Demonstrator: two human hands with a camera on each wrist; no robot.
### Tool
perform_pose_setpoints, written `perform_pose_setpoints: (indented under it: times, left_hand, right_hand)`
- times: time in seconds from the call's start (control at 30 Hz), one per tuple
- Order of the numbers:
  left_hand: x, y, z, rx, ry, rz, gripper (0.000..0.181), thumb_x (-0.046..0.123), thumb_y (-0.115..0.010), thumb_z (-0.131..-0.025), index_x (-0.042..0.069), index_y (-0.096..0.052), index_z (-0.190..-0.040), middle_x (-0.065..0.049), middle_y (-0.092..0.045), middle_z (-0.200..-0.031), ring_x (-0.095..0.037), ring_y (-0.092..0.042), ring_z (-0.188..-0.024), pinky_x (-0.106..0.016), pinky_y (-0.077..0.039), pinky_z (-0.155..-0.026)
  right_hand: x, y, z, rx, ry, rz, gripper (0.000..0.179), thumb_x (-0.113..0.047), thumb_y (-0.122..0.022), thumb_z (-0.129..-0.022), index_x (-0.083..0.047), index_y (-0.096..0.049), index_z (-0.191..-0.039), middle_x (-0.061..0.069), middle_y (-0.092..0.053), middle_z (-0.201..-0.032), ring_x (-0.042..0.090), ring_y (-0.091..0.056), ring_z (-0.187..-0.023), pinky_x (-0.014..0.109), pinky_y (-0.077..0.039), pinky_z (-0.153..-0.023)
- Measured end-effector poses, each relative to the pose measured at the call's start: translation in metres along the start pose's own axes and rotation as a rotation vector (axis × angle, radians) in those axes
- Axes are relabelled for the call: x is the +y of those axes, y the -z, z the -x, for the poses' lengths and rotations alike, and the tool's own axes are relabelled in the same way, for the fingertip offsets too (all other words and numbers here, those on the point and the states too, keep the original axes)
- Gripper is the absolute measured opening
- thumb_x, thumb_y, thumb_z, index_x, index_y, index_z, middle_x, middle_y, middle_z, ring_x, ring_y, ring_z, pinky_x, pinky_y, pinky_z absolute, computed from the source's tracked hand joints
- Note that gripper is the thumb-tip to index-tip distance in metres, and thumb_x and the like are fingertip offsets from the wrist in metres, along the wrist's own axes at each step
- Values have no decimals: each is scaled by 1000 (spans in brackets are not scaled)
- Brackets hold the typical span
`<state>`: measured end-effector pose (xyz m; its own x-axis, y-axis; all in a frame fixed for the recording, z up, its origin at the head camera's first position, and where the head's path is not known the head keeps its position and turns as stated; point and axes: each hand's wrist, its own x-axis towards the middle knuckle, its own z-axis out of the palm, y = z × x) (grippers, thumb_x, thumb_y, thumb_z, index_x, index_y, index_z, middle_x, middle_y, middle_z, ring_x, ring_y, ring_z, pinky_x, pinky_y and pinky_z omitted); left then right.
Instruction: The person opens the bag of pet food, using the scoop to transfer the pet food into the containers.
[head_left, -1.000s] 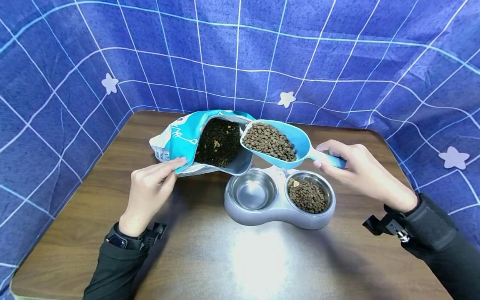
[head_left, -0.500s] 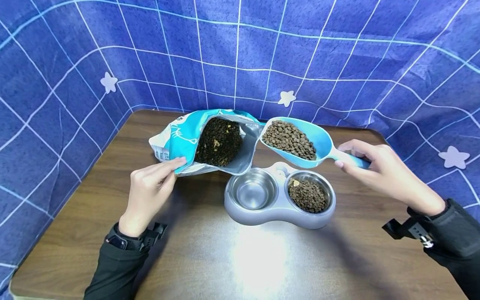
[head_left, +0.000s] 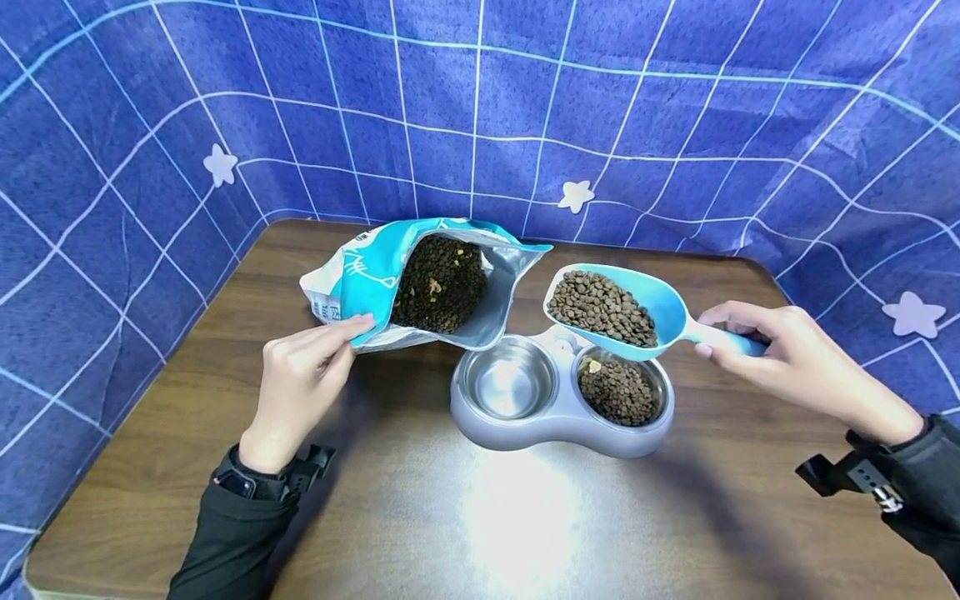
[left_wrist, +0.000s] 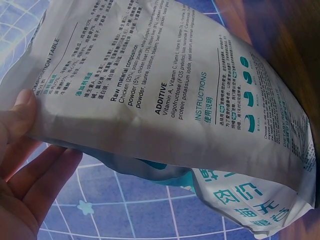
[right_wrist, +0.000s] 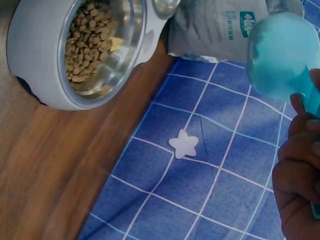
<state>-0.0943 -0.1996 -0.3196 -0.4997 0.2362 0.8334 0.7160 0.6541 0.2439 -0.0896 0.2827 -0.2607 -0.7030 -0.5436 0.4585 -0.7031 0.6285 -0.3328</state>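
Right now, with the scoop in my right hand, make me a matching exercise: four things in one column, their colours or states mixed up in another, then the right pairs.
Column one:
1. Bag
2. Left bowl
3. Scoop
4. Right bowl

Column two:
A. Holds kibble with a pale piece on it
B. Blue, held in the right hand
C. Bare metal inside
D. Open at the mouth, edge pinched by the left hand

Right pairs: 1-D, 2-C, 3-B, 4-A.

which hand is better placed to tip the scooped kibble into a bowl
Probably the right hand: it grips the loaded scoop, held just beyond the double bowl, while the left hand pinches the open bag at its mouth.
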Motion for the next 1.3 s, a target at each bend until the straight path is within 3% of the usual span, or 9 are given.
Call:
perform_pose_setpoints:
  times: [0.07,0.27,0.4,0.67,0.83,1.3]
  left_hand:
    - [0,0,-1,1,-1,-4,31,-2,-48,-83,2,-75,-99,-11,-73,-92,-10,-44,-50,-22,-17,-46]
    - [0,1,-1,0,-6,4,31,-1,-48,-84,0,-75,-98,-12,-72,-91,-17,-65,-63,-23,-22,-47]
    - [0,1,-1,2,-11,7,31,-1,-47,-83,0,-75,-98,-12,-72,-91,-23,-69,-71,-23,-25,-47]
    - [2,-1,0,35,17,53,30,-10,-53,-77,-1,-75,-95,-14,-72,-90,-28,-69,-69,-22,-20,-50]
    - [2,0,0,33,20,47,30,-10,-54,-77,-1,-75,-96,-14,-72,-90,-30,-69,-73,-22,-23,-51]
    - [-1,2,1,-15,3,14,32,-3,-49,-82,1,-75,-100,-11,-73,-93,-17,-66,-69,-21,-22,-48]
  right_hand:
    - [0,0,0,-22,1,0,38,4,-74,-74,-23,-65,-98,-15,-51,-67,-4,-41,-54,14,-32,-49]
    - [1,-2,-1,-79,-6,-4,39,2,-74,-74,-26,-64,-99,-18,-53,-65,-4,-41,-51,14,-31,-47]
    - [3,-7,-1,-105,-18,-11,38,1,-73,-76,-27,-64,-100,-19,-52,-65,-4,-39,-50,15,-31,-47]
    - [8,-30,0,-185,-14,-120,30,-2,-72,-81,-25,-64,-99,-18,-55,-71,-3,-46,-56,15,-37,-53]
    - [10,-44,0,-227,-1,-160,27,-3,-71,-81,-22,-65,-100,-17,-55,-72,-4,-44,-55,14,-36,-51]
    - [2,-54,-12,-323,19,-143,14,-11,-69,-86,-20,-65,-96,-19,-51,-71,-5,-40,-56,15,-35,-50]
